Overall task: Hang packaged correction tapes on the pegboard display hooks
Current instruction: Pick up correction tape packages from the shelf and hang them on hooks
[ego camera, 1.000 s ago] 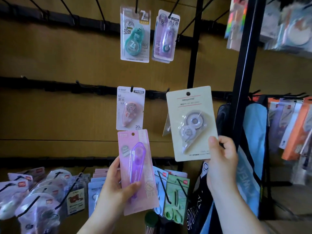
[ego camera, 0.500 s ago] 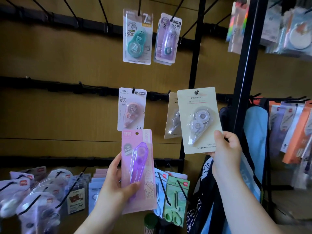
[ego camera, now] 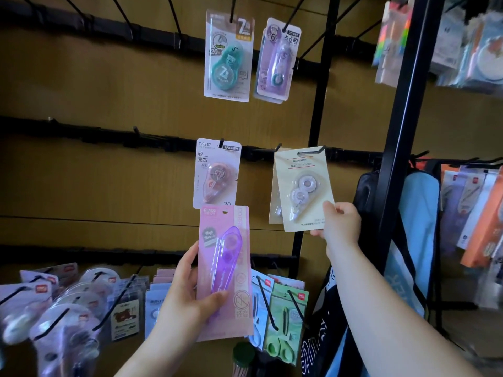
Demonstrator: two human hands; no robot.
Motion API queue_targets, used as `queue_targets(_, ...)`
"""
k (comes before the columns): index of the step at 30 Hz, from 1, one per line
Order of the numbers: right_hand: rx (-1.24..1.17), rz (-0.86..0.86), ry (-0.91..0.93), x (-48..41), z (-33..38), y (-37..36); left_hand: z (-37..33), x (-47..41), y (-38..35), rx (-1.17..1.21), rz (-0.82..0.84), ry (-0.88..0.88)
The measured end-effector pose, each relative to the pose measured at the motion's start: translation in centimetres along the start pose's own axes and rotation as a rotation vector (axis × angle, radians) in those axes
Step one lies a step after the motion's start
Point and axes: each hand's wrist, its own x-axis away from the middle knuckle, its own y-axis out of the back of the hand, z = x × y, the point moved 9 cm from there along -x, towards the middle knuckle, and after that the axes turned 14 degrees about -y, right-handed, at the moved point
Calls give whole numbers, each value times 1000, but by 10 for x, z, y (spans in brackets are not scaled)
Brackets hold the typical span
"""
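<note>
My right hand (ego camera: 339, 223) pinches the lower right corner of a cream correction tape pack (ego camera: 302, 186). The pack's top hole sits on a black hook (ego camera: 311, 151) of the middle rail, in front of another cream pack (ego camera: 273, 210). My left hand (ego camera: 187, 297) holds a pink pack with a purple correction tape (ego camera: 226, 268) upright, below a pink-orange pack (ego camera: 216, 172) hanging on the hook to the left. Higher up hang a teal tape pack (ego camera: 227, 57) and a lilac tape pack (ego camera: 276, 59).
Several packs hang on low hooks at bottom left (ego camera: 62, 303), and green and blue packs (ego camera: 283, 319) at bottom centre. A black upright post (ego camera: 402, 131) stands right of my right hand, with a blue bag (ego camera: 416, 240) and more packaged goods (ego camera: 479, 208) beyond. Bare hooks (ego camera: 119, 14) line the upper rail.
My right hand lifted the cream pack up and left, and its hole slid onto the middle rail hook in front of the pack there. The left hand stayed about still.
</note>
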Motion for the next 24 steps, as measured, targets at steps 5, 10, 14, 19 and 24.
queue_targets(5, 18, -27, -39, -8, 0, -11, -6, -3, 5, 16, 16, 5)
queue_targets(10, 70, -104, -27, 24, -18, -16, -7, -7, -2, 39, 61, -11)
queue_targets(14, -21, 294, -52, 67, -15, -59, -19, -16, -18, 93, 119, -79)
queue_targets(19, 107, 444, 146, 91, 17, -71, -45, -32, -35, 138, 166, -183)
queue_targets(24, -14, 294, 284, 87, 47, -45, -50, -37, -52, 44, 177, -192)
